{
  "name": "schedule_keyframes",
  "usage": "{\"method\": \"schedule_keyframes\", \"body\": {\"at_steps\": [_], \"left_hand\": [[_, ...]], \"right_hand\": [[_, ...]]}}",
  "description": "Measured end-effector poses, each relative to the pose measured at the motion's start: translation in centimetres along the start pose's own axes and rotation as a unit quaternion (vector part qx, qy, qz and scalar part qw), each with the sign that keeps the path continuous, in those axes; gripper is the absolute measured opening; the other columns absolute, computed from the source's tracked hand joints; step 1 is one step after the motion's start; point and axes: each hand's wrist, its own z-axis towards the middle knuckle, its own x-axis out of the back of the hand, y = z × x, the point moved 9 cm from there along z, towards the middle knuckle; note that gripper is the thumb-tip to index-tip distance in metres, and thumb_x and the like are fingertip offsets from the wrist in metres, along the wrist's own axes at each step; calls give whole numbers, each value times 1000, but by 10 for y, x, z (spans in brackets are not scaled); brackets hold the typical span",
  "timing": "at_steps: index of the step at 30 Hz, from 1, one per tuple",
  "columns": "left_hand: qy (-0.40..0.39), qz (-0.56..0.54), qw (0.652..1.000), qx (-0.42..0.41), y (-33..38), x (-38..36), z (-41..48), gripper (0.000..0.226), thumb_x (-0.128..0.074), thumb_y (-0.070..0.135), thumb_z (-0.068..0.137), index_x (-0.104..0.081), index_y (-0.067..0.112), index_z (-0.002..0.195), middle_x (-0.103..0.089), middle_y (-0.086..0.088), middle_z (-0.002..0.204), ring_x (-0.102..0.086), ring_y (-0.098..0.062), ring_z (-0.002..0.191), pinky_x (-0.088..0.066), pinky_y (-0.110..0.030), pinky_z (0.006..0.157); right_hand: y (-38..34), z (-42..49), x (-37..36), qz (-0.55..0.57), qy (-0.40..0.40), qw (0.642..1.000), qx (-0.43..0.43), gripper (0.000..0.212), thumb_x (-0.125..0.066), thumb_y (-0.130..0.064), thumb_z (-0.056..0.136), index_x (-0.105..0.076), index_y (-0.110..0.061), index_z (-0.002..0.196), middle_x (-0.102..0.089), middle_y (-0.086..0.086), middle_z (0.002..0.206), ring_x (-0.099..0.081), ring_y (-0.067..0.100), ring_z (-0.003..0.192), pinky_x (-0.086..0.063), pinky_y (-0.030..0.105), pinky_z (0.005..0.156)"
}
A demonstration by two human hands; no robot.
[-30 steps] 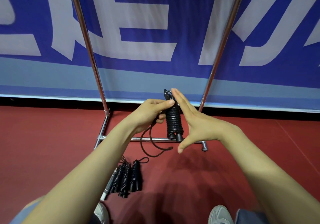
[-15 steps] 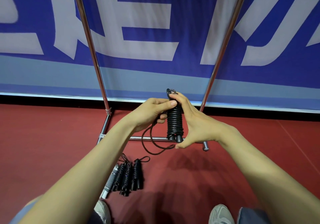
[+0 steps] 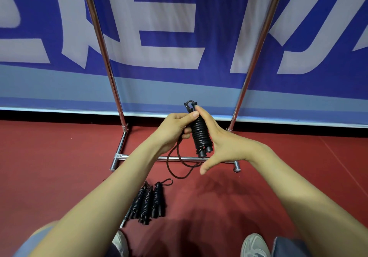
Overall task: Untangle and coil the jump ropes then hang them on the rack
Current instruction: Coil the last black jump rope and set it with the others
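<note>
Finished coils (image 3: 148, 203) lie on the floor (image 3: 59, 157), lower left. The left hand (image 3: 173, 129) grips the top of the rope (image 3: 201, 135), which is wound tight round its handles. A loose tail (image 3: 175, 165) hangs below. The right hand (image 3: 223, 147), open and flat-fingered, has pressed in against the winding since a second ago. Winding looks nearly finished, and the rack (image 3: 256, 45) behind waits.

coiled black jump rope (image 3: 200, 135) upright, tail loose — other bundles (image 3: 148, 203) flat
</note>
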Motion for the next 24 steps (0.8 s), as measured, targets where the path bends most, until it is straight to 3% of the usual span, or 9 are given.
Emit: {"method": "schedule_keyframes", "body": {"at_steps": [3,7,12,17,19,22,24], "left_hand": [[24,-36,999,-2,-1,2,3,21,-53,21,98,-63,4,92,-44,2,68,-32,-5,51,-28,-16,46],[7,-48,999,13,-3,1,5,23,-53,23,98,-65,5,91,-48,4,67,-32,-5,52,-29,-16,46],[2,-64,998,18,-6,0,1,23,-53,21,98,-66,5,89,-52,6,66,-33,-5,51,-29,-15,46],[14,-64,998,10,-4,2,0,22,-52,19,98,-65,3,91,-52,6,65,-32,-5,51,-29,-15,45],[34,-57,998,3,-5,4,1,23,-52,20,99,-64,2,91,-47,2,66,-32,-5,50,-29,-16,45],[78,-10,997,-9,-6,9,2,27,-52,24,99,-62,-1,92,-38,-3,64,-31,-8,50,-28,-19,47],[94,73,993,-12,-3,12,1,37,-51,32,99,-64,-3,95,-42,-7,61,-32,-10,48,-28,-21,48]], "right_hand": [[7,3,7,-3,61,998,-7,138,-92,-32,59,11,-37,151,-3,-25,153,-15,-13,135,-21,-5,95],[-3,-1,18,-38,95,995,11,129,-92,-28,60,-3,-33,153,-29,-22,136,-37,-25,107,-30,-5,83],[-1,-1,17,-39,100,994,-2,126,-93,-32,56,-9,-38,150,-45,-19,126,-54,1,106,-48,18,88],[3,0,18,-22,115,993,-8,121,-92,-32,57,-11,-41,147,-54,-13,118,-58,8,103,-52,30,91],[6,3,15,-15,104,994,-17,124,-91,-30,59,-6,-41,148,-52,-9,122,-58,4,100,-51,24,86],[13,8,6,-37,87,995,-30,123,-79,-13,71,12,-39,150,-38,-6,134,-55,-6,80,-49,16,68],[16,8,10,-74,124,988,-51,117,-68,-10,73,14,-45,148,-36,-2,143,-57,3,80,-53,32,70]]}}
